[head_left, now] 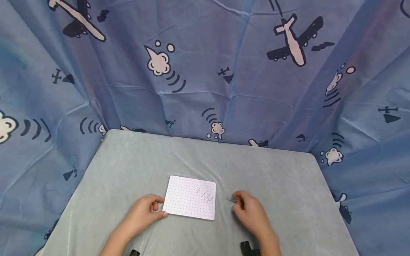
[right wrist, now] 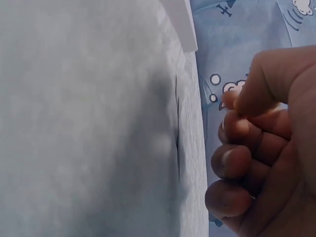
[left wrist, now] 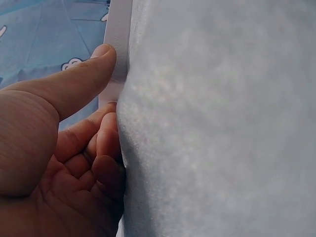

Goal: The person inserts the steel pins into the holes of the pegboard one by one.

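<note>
A white board [head_left: 189, 199] with rows of small dots lies on the table, several thin dark pin-like pieces [head_left: 206, 197] at its right half. At its near left corner is my left hand [head_left: 145, 211], thumb and fingers gripping the edge. The left wrist view shows the thumb [left wrist: 94, 74] against the board's side [left wrist: 118, 29], other fingers curled below. My right hand [head_left: 251, 211] is right of the board, fingers curled, thumb and index tips together. Beside those tips, thin dark slivers [right wrist: 178, 133] lie on the table; I cannot tell whether one is pinched.
A grey cloth covers the table [head_left: 272, 177], slightly wrinkled. Blue curtains [head_left: 198, 71] printed with planes hang behind and along both sides. Black pieces of the wrist gear [head_left: 248, 249] show near the bottom edge.
</note>
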Tool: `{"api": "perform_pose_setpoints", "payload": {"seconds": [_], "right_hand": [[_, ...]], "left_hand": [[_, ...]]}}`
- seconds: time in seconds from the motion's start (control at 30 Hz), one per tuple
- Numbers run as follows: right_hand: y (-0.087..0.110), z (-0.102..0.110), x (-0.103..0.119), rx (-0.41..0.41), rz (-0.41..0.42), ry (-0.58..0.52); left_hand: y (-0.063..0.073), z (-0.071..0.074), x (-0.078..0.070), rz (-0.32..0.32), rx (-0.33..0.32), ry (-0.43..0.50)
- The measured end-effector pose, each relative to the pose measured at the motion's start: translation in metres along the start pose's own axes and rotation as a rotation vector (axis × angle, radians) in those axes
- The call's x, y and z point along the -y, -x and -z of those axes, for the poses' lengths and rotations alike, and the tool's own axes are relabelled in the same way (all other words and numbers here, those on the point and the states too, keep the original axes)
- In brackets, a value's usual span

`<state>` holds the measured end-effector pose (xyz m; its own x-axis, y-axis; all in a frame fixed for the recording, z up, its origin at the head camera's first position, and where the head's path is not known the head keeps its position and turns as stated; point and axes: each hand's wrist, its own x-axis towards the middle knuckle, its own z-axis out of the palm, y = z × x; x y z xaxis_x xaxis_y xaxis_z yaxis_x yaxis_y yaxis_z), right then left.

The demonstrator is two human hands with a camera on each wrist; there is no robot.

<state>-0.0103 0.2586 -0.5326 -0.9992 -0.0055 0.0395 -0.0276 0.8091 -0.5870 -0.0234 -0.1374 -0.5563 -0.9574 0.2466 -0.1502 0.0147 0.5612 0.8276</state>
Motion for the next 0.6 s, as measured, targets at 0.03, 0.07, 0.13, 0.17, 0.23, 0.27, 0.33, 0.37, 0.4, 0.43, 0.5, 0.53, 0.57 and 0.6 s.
{"api": "perform_pose_setpoints", "payload": {"seconds": [0.03,0.07,0.13,0.17,0.23,0.27,0.33,0.37,0.4,0.43,0.5,0.53,0.57,0.6], "right_hand": [[0.000,-0.001,0.001,0.001,-0.006,-0.005],[0.000,-0.001,0.003,-0.002,-0.008,-0.013],[0.001,-0.001,0.007,-0.009,-0.011,-0.028],[0.001,-0.001,0.008,-0.014,-0.007,-0.038],[0.001,-0.001,0.012,-0.024,0.013,-0.059],[0.001,-0.002,0.014,-0.029,0.027,-0.075],[0.002,-0.003,0.017,-0.025,0.054,-0.093],[0.002,-0.004,0.019,-0.023,0.070,-0.102],[0.002,-0.006,0.021,-0.020,0.087,-0.110],[0.002,-0.007,0.023,-0.015,0.102,-0.118],[0.002,-0.009,0.027,-0.009,0.131,-0.128],[0.002,-0.011,0.029,-0.011,0.145,-0.133],[0.002,-0.012,0.031,-0.014,0.157,-0.140],[0.002,-0.013,0.033,-0.017,0.167,-0.146]], "left_hand": [[0.000,0.000,0.000,-0.003,0.000,0.001],[0.000,0.000,0.000,-0.005,0.000,0.005],[0.000,0.000,0.000,-0.007,-0.001,0.009],[0.000,0.000,0.000,-0.008,-0.001,0.011],[0.000,0.000,0.001,-0.010,-0.002,0.015],[0.000,0.000,0.001,-0.011,-0.002,0.015],[0.000,-0.001,0.001,-0.012,-0.001,0.008],[0.000,-0.001,0.002,-0.013,-0.001,0.006],[0.000,-0.001,0.002,-0.014,-0.002,0.008],[0.000,-0.001,0.002,-0.015,-0.004,0.006],[0.000,-0.001,0.002,-0.015,-0.006,0.006],[0.000,0.000,0.001,-0.015,-0.006,0.010],[0.000,0.000,0.001,-0.015,-0.007,0.014],[0.000,0.000,0.001,-0.016,-0.008,0.018]]}}
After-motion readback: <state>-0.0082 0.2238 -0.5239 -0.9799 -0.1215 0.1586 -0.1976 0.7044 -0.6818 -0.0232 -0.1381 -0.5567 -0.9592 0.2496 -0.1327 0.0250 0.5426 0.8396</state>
